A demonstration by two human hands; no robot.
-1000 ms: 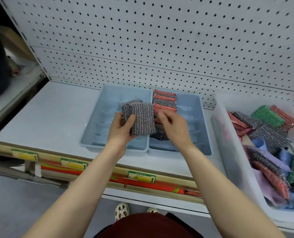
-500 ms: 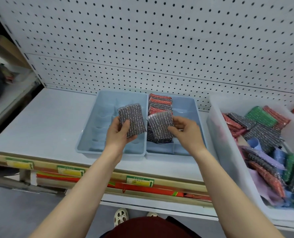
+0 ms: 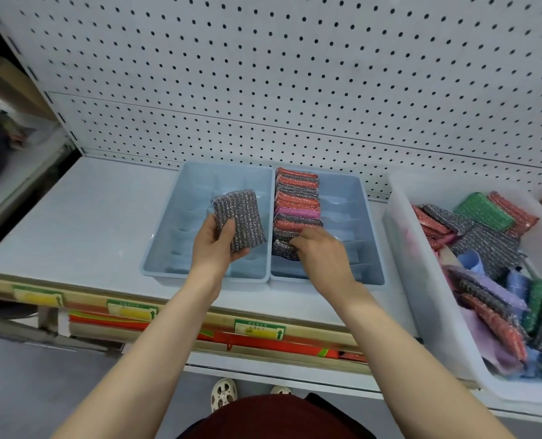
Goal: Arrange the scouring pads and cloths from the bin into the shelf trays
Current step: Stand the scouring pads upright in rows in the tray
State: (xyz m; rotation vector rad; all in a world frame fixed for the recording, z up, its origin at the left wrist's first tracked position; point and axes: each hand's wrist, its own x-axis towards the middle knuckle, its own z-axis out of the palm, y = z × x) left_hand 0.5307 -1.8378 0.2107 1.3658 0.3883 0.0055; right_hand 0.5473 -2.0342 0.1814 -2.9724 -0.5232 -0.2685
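Head view, your stock: left hand (image 3: pixel 216 245) grips one silver scouring pad (image 3: pixel 239 219) above the left tray (image 3: pixel 168 239). Right hand (image 3: pixel 321 248) presses a silver pad (image 3: pixel 283 247), fingers closed on it, at the near end of the pad row (image 3: pixel 297 201) in the right tray (image 3: pixel 369 236). White bin (image 3: pixel 421 280), right, holds mixed pads and cloths (image 3: pixel 491 264).

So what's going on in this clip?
A person is stocking scouring pads into two blue trays on a shelf. The left hand holds a silver pad above the left tray, which looks empty. The right hand presses another silver pad into the near end of the pad row in the right tray. The bin on the right holds more pads and cloths.
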